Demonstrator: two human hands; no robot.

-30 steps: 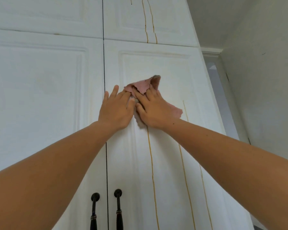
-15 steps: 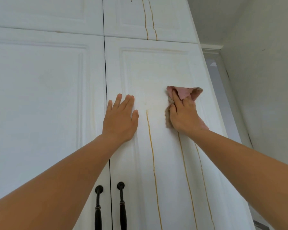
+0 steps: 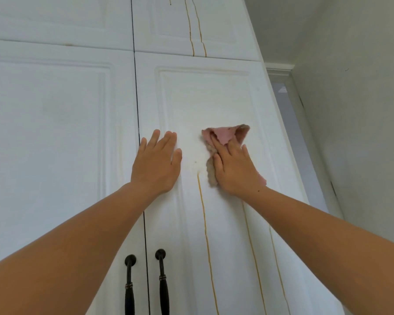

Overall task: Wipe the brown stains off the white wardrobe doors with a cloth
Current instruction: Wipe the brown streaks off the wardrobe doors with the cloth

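Showing crumpled pink cloth w/ brown-soiled edges.

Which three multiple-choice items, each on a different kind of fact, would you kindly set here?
1. Where is the crumpled pink cloth? A) on the right-hand white panelled wardrobe door B) on the left-hand door C) on the wall
2. How many black metal bar handles show? A) one B) two C) four
3. How is the left hand? A) flat on a door, fingers straight B) fist C) gripping cloth
Key: 1 A, right hand presses it there; 2 B, one per door; 3 A, palm on panel.
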